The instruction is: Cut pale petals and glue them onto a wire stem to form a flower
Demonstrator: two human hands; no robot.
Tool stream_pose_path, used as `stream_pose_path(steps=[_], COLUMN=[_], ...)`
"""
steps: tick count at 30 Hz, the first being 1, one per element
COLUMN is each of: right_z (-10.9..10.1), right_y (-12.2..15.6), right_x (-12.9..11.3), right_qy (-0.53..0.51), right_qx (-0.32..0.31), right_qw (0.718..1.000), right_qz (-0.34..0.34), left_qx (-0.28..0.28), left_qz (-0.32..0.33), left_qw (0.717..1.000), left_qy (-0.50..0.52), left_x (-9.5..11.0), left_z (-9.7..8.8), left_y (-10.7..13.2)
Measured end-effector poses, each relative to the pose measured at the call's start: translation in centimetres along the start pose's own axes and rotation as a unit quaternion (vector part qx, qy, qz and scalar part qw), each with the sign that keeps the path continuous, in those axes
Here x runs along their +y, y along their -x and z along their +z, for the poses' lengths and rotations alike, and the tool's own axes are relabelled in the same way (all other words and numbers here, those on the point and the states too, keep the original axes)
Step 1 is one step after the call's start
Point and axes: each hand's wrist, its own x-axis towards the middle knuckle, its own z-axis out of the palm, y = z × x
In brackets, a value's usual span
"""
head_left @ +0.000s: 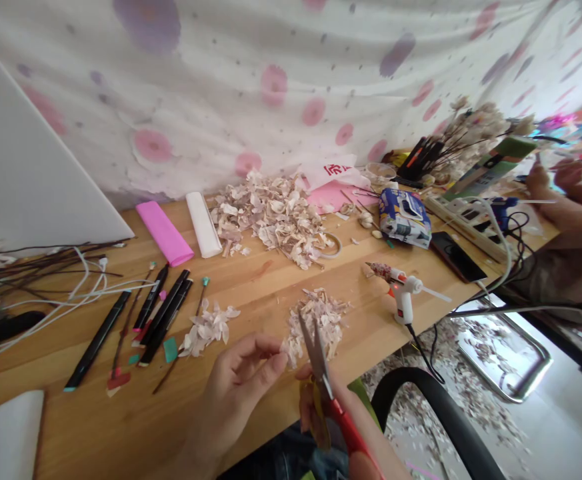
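Note:
My right hand [321,417] grips red-handled scissors [343,417], with the steel blades [311,350] pointing up and reaching the edge of a pile of pale petal-like scraps [315,323]. A yellowish-olive strip [319,420] shows by the right hand's fingers. My left hand [238,380] is next to the pile, its curled thumb and fingertips almost meeting near the scraps. Whether those fingers pinch a thin scrap is hidden. A smaller cluster of pale petals [208,330] lies to the left of my left hand.
Black markers [163,317] and thin twigs lie on the wooden table [251,273], beside a hot glue gun [403,290], pink and white paper rolls, a large scrap heap, a phone and a power strip. A co-worker's hands [555,187] are at the far right.

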Motion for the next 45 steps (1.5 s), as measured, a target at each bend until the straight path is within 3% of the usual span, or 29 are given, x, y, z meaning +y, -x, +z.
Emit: stream_pose_path(steps=[7, 16, 33, 38, 42, 45], right_z=[-0.1, -0.1, 0.4, 0.4, 0.3, 0.4], right_y=[-0.1, -0.3, -0.6, -0.9, -0.9, -0.7], right_x=[-1.5, -1.9, -1.1, 0.1, -0.2, -0.9], right_qy=[0.059, 0.081, 0.038, -0.012, -0.040, -0.066], right_qx=[-0.024, 0.000, 0.001, -0.008, -0.020, -0.036], right_qw=[0.998, 0.997, 0.997, 0.994, 0.997, 0.996], right_qz=[0.005, 0.008, 0.061, 0.110, 0.066, 0.045], left_qx=[-0.009, -0.012, -0.033, -0.033, -0.026, 0.018], left_qz=[0.005, 0.000, -0.046, -0.048, -0.031, 0.003], left_qw=[0.999, 0.999, 0.998, 0.998, 0.996, 0.991], left_qy=[-0.038, -0.042, -0.010, 0.020, 0.085, 0.132], left_x=[0.4, 0.3, -0.2, -0.3, -0.1, 0.1], left_z=[0.6, 0.2, -0.3, -0.5, -0.1, 0.8], left_y=[-0.4, -0.5, -1.3, -1.4, -1.6, -1.6])
